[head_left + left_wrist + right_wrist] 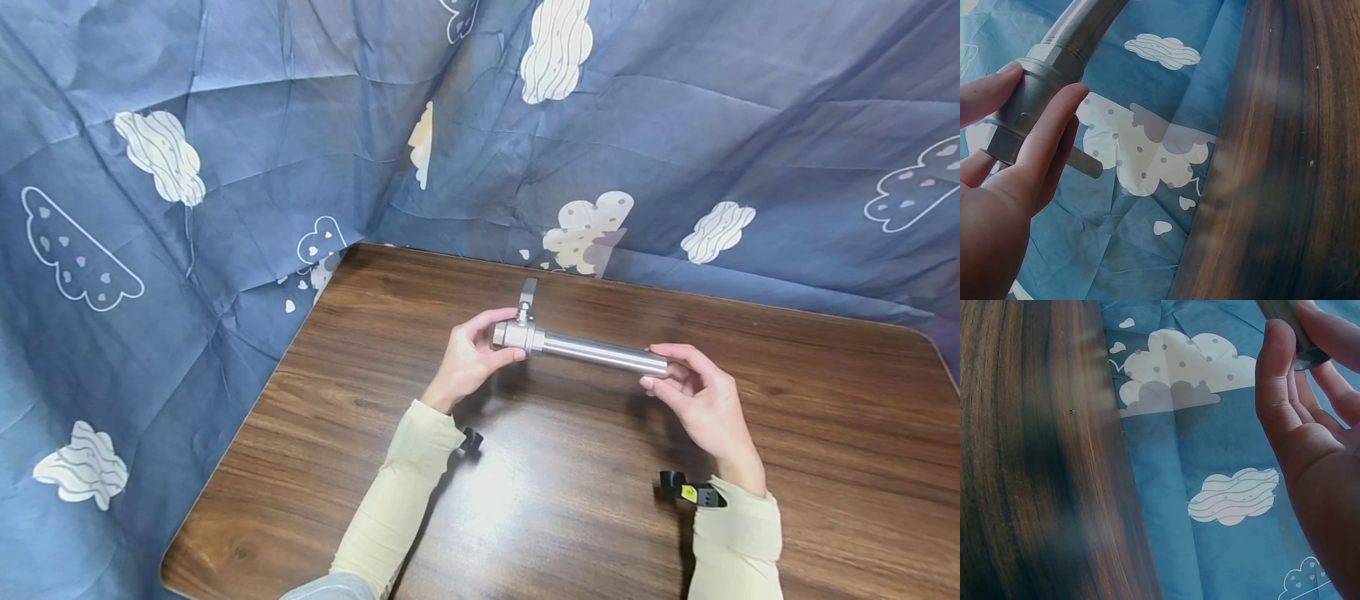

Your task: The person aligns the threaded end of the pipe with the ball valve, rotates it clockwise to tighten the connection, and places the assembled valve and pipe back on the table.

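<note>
A silvery metal ball valve with a flat lever handle is joined end to end with a shiny metal pipe. Both are held level above the wooden table. My left hand grips the valve body between thumb and fingers, and the left wrist view shows the fingers around the valve with its lever sticking out behind them. At the pipe's other end my right hand pinches the tube between thumb and fingers. In the right wrist view only the end of the pipe shows.
The brown wood-grain table spreads beneath both arms. A blue curtain printed with clouds hangs along its back and left edges. Black wrist straps sit over the pale sleeves.
</note>
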`<control>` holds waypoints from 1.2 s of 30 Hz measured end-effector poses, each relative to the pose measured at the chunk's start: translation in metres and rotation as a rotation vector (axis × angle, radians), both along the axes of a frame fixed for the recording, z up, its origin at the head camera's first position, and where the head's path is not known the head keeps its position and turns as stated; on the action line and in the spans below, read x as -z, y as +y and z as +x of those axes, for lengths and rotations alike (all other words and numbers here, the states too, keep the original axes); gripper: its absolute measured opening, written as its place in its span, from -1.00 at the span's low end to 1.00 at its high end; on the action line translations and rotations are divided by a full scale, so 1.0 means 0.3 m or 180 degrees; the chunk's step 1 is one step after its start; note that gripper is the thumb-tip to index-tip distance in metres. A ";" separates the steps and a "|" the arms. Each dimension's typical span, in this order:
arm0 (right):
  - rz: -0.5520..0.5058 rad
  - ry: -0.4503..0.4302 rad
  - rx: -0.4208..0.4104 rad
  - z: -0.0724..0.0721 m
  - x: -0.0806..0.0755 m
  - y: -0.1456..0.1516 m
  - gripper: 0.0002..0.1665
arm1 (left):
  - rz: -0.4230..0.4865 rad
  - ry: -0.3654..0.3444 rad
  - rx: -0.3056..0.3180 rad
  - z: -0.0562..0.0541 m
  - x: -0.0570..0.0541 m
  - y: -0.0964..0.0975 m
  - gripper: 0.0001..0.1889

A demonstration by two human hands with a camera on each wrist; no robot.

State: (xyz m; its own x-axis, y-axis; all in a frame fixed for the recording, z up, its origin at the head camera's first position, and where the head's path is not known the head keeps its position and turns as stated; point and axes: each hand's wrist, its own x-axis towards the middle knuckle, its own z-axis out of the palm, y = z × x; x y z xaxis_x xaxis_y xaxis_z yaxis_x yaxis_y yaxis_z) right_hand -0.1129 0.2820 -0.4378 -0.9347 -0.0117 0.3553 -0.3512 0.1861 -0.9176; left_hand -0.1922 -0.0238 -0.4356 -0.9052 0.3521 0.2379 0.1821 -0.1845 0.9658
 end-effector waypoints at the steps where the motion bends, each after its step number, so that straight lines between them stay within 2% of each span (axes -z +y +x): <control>1: -0.0002 -0.0004 0.0002 0.000 -0.001 0.000 -0.46 | -0.0002 -0.0003 -0.0002 0.000 0.000 0.000 -0.41; 22: 0.0060 -0.0071 -0.0012 0.004 -0.002 0.003 -0.47 | 0.0058 0.0010 0.0002 -0.001 0.004 0.001 -0.41; 26: 0.0304 -0.0096 0.0121 0.006 -0.003 0.003 -0.49 | 0.0039 -0.0014 -0.0003 -0.001 0.004 0.001 -0.41; 29: 0.0550 -0.0131 0.0312 0.019 -0.034 -0.017 -0.51 | 0.0016 -0.0021 -0.0007 -0.001 0.003 0.001 -0.41; 33: 0.0719 -0.0101 0.0451 0.038 -0.080 -0.043 -0.56 | -0.0013 -0.0024 -0.0018 0.000 0.002 -0.001 -0.41; 36: 0.0763 -0.0090 0.0452 0.031 -0.065 -0.034 -0.59 | -0.0019 -0.0024 -0.0014 0.000 0.001 -0.001 -0.41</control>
State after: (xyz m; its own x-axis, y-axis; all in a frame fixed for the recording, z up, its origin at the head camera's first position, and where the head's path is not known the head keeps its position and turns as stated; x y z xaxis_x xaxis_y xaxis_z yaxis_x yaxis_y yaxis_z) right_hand -0.1034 0.2717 -0.4184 -0.9425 0.0394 0.3319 -0.2809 0.4446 -0.8505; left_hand -0.1921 -0.0239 -0.4359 -0.9086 0.3495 0.2289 0.1756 -0.1778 0.9683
